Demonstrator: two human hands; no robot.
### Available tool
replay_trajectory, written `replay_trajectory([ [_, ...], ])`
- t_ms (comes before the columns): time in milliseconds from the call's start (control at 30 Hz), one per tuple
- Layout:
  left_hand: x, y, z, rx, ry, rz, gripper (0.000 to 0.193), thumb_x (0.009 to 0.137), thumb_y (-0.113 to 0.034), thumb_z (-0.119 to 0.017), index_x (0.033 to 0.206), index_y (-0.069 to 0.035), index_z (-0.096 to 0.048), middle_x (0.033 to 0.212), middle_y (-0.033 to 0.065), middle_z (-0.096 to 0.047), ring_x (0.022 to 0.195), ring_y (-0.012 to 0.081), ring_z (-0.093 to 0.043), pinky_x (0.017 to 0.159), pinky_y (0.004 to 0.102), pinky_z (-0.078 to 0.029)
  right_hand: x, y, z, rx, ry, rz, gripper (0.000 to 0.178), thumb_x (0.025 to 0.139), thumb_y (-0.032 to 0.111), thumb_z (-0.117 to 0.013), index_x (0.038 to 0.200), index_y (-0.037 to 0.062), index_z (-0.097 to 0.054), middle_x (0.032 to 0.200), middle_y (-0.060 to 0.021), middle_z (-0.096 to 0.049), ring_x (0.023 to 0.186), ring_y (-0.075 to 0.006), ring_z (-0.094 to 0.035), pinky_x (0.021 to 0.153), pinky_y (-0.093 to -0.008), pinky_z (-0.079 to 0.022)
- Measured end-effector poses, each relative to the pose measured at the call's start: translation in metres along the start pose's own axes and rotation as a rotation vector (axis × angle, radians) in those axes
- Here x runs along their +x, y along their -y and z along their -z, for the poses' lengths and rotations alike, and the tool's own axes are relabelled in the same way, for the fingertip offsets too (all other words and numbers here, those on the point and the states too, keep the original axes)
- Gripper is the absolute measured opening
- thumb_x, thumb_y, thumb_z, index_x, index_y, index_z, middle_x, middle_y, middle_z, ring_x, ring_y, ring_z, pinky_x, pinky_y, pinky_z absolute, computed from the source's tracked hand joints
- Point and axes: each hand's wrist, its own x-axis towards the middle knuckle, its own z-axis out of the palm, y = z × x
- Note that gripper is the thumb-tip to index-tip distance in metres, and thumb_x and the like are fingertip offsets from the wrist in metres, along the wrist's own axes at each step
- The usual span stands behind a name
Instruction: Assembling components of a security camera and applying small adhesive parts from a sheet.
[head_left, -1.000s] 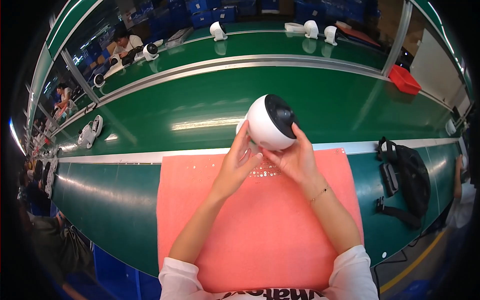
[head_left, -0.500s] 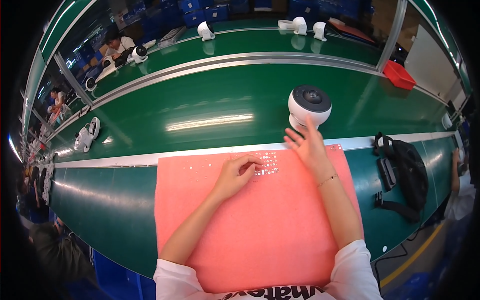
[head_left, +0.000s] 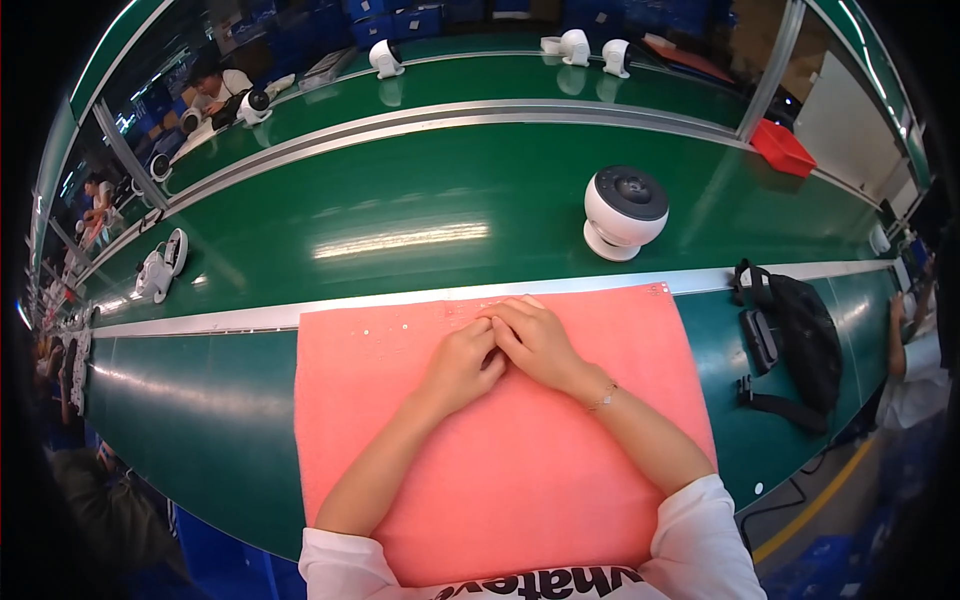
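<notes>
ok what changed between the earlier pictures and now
The white round device with a black face, earlier held by the left hand and right hand, was moved away and rightward, let go, and stands on the glossy green surface. Both hands have come together over the far part of the pink cloth mat; whether they hold anything is hidden. The mat and black fabric bag stayed put.

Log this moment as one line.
left hand: touching right hand over pink mat | grip: unclear | round white device: standing on green surface, untouched | black bag: right of mat
</notes>
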Motion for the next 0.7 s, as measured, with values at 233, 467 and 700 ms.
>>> replay_trajectory([
  [233,-0.0002,-0.0022,0.0025,-0.001,-0.010,-0.024,0.018,0.072,-0.002,-0.061,0.090,0.002,-0.059,0.088,0.0137,-0.057,0.077,0.0315,-0.059,0.065,0.0382,-0.049,-0.0008,-0.0039,-0.0051,0.001,-0.019,0.005,0.022,0.091,0.014,-0.045,0.099,0.0032,-0.062,0.095,-0.0123,-0.062,0.091,-0.0301,-0.055,0.081,-0.0391,-0.043],
  [467,0.0003,-0.0014,0.0020,0.004,-0.017,-0.025,0.017,0.072,-0.001,-0.061,0.088,0.002,-0.057,0.083,0.0140,-0.056,0.073,0.0309,-0.057,0.062,0.0377,-0.047,-0.0004,-0.0021,-0.0034,0.011,-0.005,-0.019,0.022,0.090,0.014,-0.046,0.100,0.0030,-0.062,0.096,-0.0120,-0.062,0.092,-0.0294,-0.055,0.082,-0.0386,-0.043],
  [700,0.0004,-0.0006,0.0030,0.016,-0.022,-0.037,0.016,0.071,-0.001,-0.061,0.086,0.002,-0.057,0.082,0.0141,-0.055,0.071,0.0304,-0.057,0.061,0.0372,-0.047,0.0006,-0.0010,-0.0049,0.017,-0.014,-0.006,0.022,0.089,0.016,-0.047,0.097,0.0023,-0.062,0.095,-0.0123,-0.062,0.092,-0.0293,-0.054,0.083,-0.0395,-0.043],
])
